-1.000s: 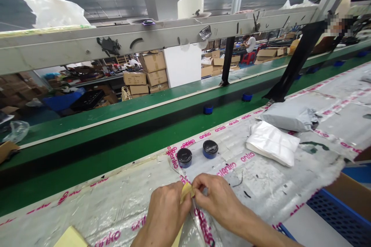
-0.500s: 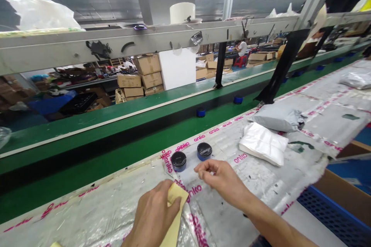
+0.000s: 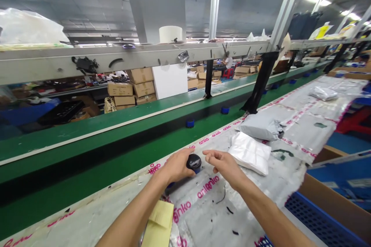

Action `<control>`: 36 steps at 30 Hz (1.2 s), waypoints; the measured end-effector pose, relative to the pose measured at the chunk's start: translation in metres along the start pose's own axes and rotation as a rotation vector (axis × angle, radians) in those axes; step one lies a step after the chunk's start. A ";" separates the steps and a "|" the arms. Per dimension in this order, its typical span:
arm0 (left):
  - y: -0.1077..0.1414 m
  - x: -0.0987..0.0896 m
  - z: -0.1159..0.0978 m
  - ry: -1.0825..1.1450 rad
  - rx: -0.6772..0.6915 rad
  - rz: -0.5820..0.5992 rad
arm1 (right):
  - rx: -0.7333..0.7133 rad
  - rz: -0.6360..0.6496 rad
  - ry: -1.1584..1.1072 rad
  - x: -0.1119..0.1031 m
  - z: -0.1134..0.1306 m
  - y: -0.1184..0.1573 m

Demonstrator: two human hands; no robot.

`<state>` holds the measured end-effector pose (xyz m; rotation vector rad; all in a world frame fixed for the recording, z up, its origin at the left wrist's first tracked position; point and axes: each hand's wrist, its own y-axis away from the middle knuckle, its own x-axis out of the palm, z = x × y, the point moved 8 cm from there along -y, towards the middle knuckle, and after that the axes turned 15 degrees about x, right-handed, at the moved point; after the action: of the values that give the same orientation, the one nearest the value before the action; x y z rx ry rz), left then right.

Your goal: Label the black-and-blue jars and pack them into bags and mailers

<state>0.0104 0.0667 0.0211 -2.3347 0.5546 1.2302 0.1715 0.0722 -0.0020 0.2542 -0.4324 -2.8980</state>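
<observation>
My left hand reaches across the table, its thumb and fingers closed around the side of a small round blue container with a glossy black top. Part of another blue thing shows under my left wrist, mostly hidden. My right hand hovers just right of the container, apart from it. Its fingers are curled in a pinch, and whatever may be between the fingertips is too small to make out. Sheets of yellow paper lie on the plastic-covered table below my left forearm.
A white plastic packet and a grey bag lie to the right. Beyond the table runs a green conveyor carrying blue containers. A black-wrapped post stands at the table's far edge. A blue crate sits lower right.
My left hand has let go of the yellow paper and moved forward and right to a round container. My right hand stays pinched nearby. The view has turned right and tilted up.
</observation>
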 end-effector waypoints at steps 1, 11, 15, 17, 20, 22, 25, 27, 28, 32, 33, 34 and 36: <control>-0.004 0.004 0.002 0.010 0.001 0.013 | 0.003 0.006 -0.005 0.000 -0.002 -0.002; -0.006 0.014 0.003 -0.034 -0.088 -0.001 | 0.000 0.052 -0.024 0.011 -0.013 -0.015; -0.006 0.015 -0.005 -0.044 -0.081 -0.017 | -0.004 0.052 -0.014 0.011 -0.016 -0.017; -0.004 0.017 -0.007 -0.053 -0.082 -0.025 | -0.008 0.059 -0.014 0.011 -0.017 -0.017; -0.001 0.021 -0.009 -0.066 -0.087 -0.031 | -0.018 0.072 -0.019 0.014 -0.017 -0.017; 0.000 0.023 -0.009 -0.076 -0.090 -0.039 | -0.028 0.071 -0.022 0.016 -0.016 -0.017; 0.001 0.025 -0.009 -0.097 -0.116 -0.064 | -0.049 0.054 -0.020 0.017 -0.015 -0.017; 0.001 0.025 -0.009 -0.109 -0.138 -0.078 | -0.062 0.046 -0.018 0.016 -0.014 -0.018; 0.002 0.025 -0.010 -0.112 -0.144 -0.082 | -0.066 0.045 -0.016 0.016 -0.014 -0.018; 0.002 0.025 -0.016 -0.113 -0.134 -0.089 | -0.063 0.049 -0.010 0.014 -0.014 -0.016; 0.003 0.025 -0.017 -0.112 -0.129 -0.092 | -0.059 0.052 -0.010 0.014 -0.014 -0.016; 0.003 0.025 -0.018 -0.111 -0.126 -0.095 | -0.055 0.056 -0.010 0.014 -0.015 -0.016; 0.004 0.025 -0.019 -0.111 -0.122 -0.103 | -0.048 0.062 -0.013 0.014 -0.016 -0.015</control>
<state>0.0342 0.0496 0.0087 -2.3439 0.3263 1.3701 0.1586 0.0789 -0.0237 0.2106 -0.3659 -2.8464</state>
